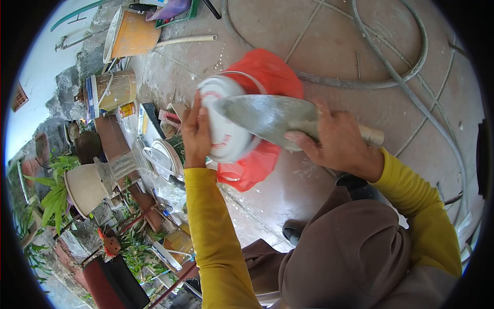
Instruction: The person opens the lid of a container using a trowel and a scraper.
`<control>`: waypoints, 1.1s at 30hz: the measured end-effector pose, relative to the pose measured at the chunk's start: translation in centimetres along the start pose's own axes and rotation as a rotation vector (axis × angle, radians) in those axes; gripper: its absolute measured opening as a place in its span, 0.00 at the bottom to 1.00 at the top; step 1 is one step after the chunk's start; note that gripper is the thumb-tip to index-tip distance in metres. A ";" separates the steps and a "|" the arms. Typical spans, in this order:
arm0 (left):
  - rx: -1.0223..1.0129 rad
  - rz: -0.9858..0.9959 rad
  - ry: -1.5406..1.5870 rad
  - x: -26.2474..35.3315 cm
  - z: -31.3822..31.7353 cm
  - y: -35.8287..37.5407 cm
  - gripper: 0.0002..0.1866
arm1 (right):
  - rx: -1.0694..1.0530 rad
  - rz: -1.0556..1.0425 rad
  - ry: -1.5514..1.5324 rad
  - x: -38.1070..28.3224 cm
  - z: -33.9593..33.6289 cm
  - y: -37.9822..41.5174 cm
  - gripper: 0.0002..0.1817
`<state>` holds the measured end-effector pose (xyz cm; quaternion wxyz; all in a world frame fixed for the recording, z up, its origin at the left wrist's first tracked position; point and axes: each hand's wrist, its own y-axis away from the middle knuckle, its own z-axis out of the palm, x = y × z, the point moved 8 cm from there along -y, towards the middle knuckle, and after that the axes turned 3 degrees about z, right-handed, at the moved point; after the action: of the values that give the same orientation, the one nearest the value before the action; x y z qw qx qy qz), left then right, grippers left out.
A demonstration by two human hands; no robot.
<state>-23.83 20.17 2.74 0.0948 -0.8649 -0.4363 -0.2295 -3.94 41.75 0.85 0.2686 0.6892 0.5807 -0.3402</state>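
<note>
In the head view, my right hand [339, 136] is closed around a large pointed trowel [267, 116], its wooden handle sticking out behind the wrist. The blade lies across the front of a white plastic tub [222, 110] with red lettering, overlapping it in this view. My left hand [196, 131] grips the tub's left side, with the fingers along its edge. The tub is tipped on its side and slightly blurred. Behind and beneath it bulges a red plastic bag [272, 72], which also shows at the tub's lower right.
Tiled floor [329, 56] lies under the work, with a grey hose [411, 77] looping across it. Toward the left stand an orange bucket [136, 35], a dirty beige bucket [117, 88], a pedestal planter [85, 188] and a white lid [163, 157] amid clutter.
</note>
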 end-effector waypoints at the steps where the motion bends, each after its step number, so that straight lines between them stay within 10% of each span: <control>1: -0.084 0.022 -0.052 1.6 1.0 0.3 0.25 | -0.065 0.006 0.003 -0.7 0.3 -0.5 0.40; 6: 0.384 -0.087 0.459 -0.9 0.7 2.4 0.31 | 0.395 0.082 -0.324 0.9 -2.8 0.5 0.34; 11: 0.342 -0.187 0.662 -3.0 1.7 3.6 0.25 | 0.509 0.147 -0.463 2.2 -6.6 3.7 0.32; 19: 0.385 -0.392 1.168 -2.9 4.7 7.3 0.23 | 0.194 0.346 -0.404 8.4 0.2 11.1 0.46; 33: 0.397 -0.272 0.872 -2.8 3.7 6.8 0.24 | 0.148 0.275 -0.245 8.0 1.3 11.5 0.48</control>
<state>-18.65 15.42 -1.61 0.4006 -0.5888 -0.5002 -0.4926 7.88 43.58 -6.52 0.3298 0.7333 0.4173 -0.4235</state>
